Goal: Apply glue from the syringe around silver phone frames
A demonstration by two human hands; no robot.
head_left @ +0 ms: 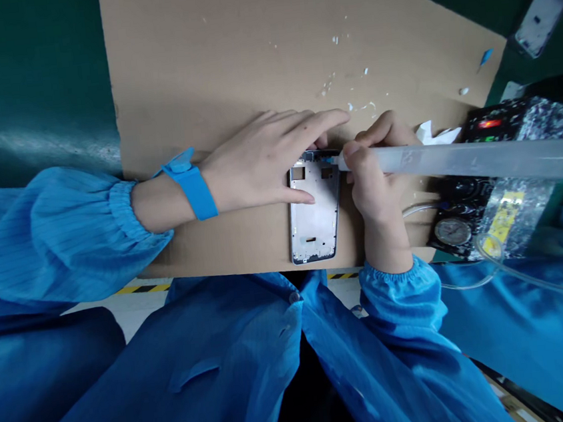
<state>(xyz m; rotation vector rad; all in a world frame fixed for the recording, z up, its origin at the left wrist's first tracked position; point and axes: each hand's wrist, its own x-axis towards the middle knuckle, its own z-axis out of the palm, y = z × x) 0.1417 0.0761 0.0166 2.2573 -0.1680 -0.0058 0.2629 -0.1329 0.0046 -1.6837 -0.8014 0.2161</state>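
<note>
A silver phone frame [315, 217] lies flat on a brown cardboard sheet [225, 56]. My left hand [261, 159] rests on its upper left corner with fingers stretched flat, pinning it down; a blue wrist strap [192, 185] circles that wrist. My right hand [375, 174] is closed round a long translucent syringe barrel [467, 160], whose blue tip [329, 159] touches the frame's top edge. Both arms are in blue smock sleeves.
A black dispenser box [492, 209] with a round gauge, red light and clear tubing sits at the right. A crumpled white tissue [437, 133] lies beside it. White dried specks dot the cardboard. The surface around it is dark green.
</note>
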